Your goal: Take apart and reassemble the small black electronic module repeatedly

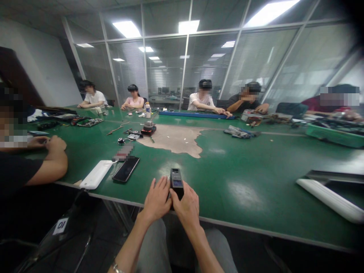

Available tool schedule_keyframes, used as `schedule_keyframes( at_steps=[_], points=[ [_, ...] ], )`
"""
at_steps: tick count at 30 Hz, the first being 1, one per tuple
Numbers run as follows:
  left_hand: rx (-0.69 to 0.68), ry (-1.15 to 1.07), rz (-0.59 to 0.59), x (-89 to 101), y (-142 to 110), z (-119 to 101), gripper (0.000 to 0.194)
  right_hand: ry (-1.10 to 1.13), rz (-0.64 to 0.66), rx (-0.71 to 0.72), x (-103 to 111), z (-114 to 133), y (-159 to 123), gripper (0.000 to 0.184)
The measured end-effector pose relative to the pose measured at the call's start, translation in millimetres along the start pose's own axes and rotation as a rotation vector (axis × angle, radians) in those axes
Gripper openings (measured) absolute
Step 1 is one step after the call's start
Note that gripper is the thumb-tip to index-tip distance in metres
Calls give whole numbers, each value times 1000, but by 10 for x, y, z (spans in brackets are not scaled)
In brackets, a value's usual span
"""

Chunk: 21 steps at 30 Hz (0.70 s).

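A small black device (176, 183) with a little screen stands upright at the near edge of the green table (241, 178). My right hand (187, 204) is wrapped round its lower part from the right. My left hand (157, 199) lies against its left side with the fingers stretched along it, touching the device. Both wrists rest at the table's front edge.
A black phone (126, 169) and a white case (96, 174) lie to the left. A person's arms (45, 159) rest on the table at far left. A white bar (330, 199) lies at right. Several people sit along the far side with tools and parts.
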State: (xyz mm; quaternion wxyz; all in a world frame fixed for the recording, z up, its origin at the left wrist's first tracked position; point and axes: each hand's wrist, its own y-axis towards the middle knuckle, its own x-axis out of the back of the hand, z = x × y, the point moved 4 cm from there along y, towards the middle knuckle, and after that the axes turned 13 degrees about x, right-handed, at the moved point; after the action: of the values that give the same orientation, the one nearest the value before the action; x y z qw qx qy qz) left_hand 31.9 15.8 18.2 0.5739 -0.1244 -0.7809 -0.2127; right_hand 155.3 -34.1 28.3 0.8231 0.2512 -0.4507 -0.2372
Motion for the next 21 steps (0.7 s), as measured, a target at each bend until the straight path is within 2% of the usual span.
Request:
schedule_keyframes(
  at_steps=[4,8,11,14,17,21],
  points=[
    [1,1,0,-11,1,7,56,50,-6,-15,46,65,97,37],
    [-1,0,-2,1,-4,0,55,140,-80,-59,183,44,213,46],
    [8,5,-16,15,-6,-7,54,157,-133,-117,310,-112,240,53],
    [9,2,-16,13,-6,-11,53,70,-152,-137,392,-350,177,56],
    [5,-1,-20,-3,-3,-10,54,-7,-138,-131,393,-560,52,56],
    [9,5,-29,-26,0,-9,54,-51,-110,-82,336,-658,-83,55]
  ],
)
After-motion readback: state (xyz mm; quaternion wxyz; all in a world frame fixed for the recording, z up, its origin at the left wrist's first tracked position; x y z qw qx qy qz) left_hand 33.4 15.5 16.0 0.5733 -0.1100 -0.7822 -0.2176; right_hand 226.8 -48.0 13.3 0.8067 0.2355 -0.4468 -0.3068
